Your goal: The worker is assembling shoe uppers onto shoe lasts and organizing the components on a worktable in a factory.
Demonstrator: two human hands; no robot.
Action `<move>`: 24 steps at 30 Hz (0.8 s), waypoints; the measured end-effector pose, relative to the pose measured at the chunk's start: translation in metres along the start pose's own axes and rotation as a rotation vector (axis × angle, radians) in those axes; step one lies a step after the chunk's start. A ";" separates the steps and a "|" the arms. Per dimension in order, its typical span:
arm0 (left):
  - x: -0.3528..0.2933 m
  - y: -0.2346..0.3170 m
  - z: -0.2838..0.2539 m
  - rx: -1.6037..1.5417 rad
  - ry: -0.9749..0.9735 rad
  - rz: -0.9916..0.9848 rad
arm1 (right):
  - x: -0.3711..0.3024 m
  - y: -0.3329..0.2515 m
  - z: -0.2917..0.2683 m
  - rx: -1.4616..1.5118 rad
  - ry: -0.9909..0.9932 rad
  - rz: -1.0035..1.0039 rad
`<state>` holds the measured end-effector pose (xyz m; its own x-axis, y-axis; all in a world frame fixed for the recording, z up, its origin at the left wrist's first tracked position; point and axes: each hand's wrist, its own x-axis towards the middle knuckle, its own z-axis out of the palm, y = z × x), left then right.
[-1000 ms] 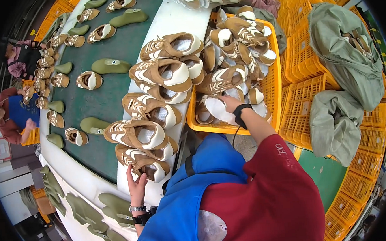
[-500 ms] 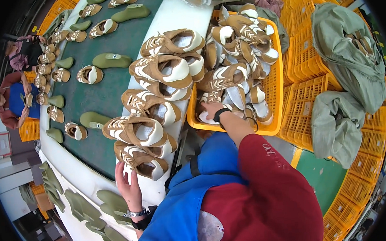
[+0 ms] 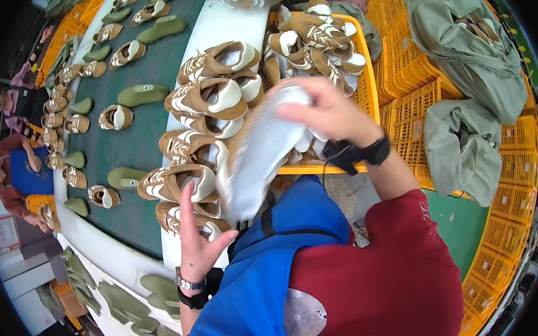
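Note:
My right hand (image 3: 330, 112) grips a brown shoe upper (image 3: 258, 150), its whitish underside turned up, smeared by motion. It hangs between the yellow basket (image 3: 372, 94) and the shoes on the table. My left hand (image 3: 201, 243) is open, fingers and thumb spread, beside the nearest brown-and-white shoe (image 3: 173, 217), and holds nothing. Several more laced shoes (image 3: 208, 99) are piled in a row along the white table edge (image 3: 182, 50). Inside the basket lies a heap of similar uppers (image 3: 319, 35), partly hidden behind my right hand.
Left of the row, a green surface (image 3: 149, 126) bears olive shoe lasts (image 3: 142, 95) and scattered shoes. More lasts (image 3: 120, 303) lie on the white table nearby. Stacked yellow crates (image 3: 413, 54) with grey-green sacks (image 3: 465, 147) stand right. Two people (image 3: 20, 177) are at far left.
My right hand has come up out of the basket and moved left with a shoe upper. My left hand has opened wider and moved slightly right, away from the nearest shoe.

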<state>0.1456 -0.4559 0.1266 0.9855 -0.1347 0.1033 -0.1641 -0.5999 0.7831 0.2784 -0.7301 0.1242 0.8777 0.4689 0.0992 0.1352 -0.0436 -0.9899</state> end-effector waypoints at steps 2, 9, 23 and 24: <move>0.003 0.005 0.002 -0.166 -0.047 -0.160 | 0.009 -0.014 0.043 0.105 -0.035 -0.013; -0.023 -0.054 -0.029 -0.926 0.528 -0.375 | -0.003 0.034 0.102 0.298 -0.365 -0.007; -0.052 -0.140 -0.031 -0.058 0.557 -0.377 | 0.051 0.026 0.108 -0.828 -0.118 -0.303; -0.058 -0.152 -0.027 -0.027 0.500 -0.403 | 0.051 0.037 0.108 -0.908 -0.183 -0.222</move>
<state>0.1145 -0.3356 0.0187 0.8718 0.4854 0.0661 0.2183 -0.5057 0.8346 0.2785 -0.6124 0.0814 0.7136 0.6765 0.1819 0.6634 -0.5692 -0.4858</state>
